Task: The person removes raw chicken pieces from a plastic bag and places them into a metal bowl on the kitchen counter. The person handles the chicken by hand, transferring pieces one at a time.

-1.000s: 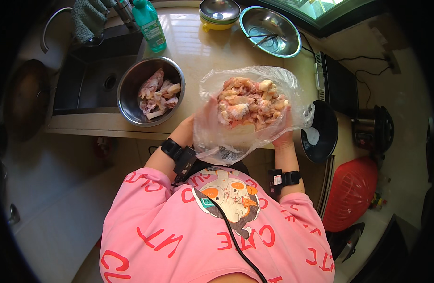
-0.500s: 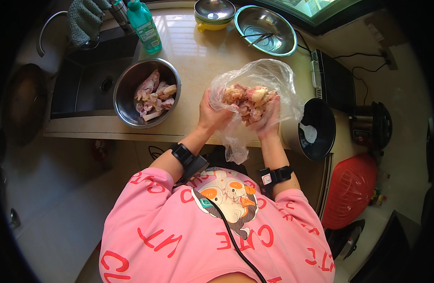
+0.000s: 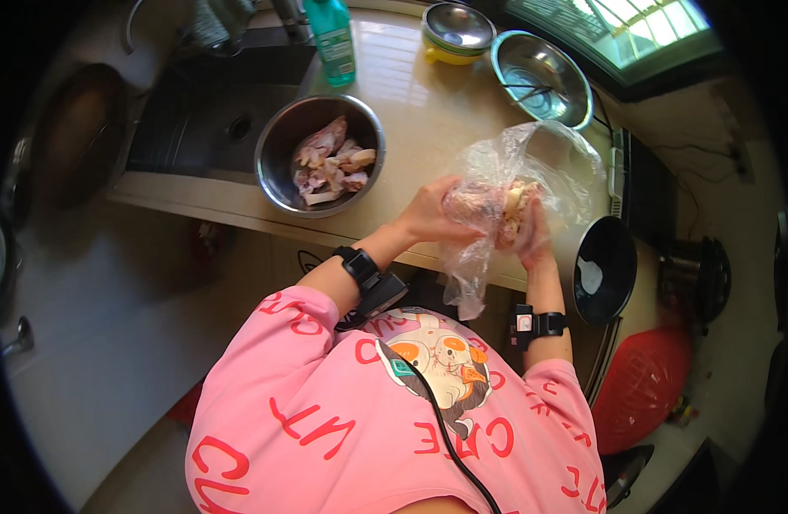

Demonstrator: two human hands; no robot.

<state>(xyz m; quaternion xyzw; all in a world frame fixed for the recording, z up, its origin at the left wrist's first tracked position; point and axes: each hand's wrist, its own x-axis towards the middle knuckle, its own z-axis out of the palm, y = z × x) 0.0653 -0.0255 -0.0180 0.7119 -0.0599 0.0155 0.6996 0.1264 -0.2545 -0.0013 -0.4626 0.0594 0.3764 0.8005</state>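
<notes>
A clear plastic bag (image 3: 505, 201) of raw chicken pieces is clasped between both hands above the counter (image 3: 428, 111): the left hand (image 3: 432, 214) is closed on its near-left side, the right hand (image 3: 531, 236) beneath. The steel bowl of chicken (image 3: 319, 154) lies left, nearer the left hand. Compared with earlier, the bag is bunched tighter and shifted right.

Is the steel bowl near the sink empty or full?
Partly full: raw meat pieces lie in the steel bowl, its walls bare above them.
</notes>
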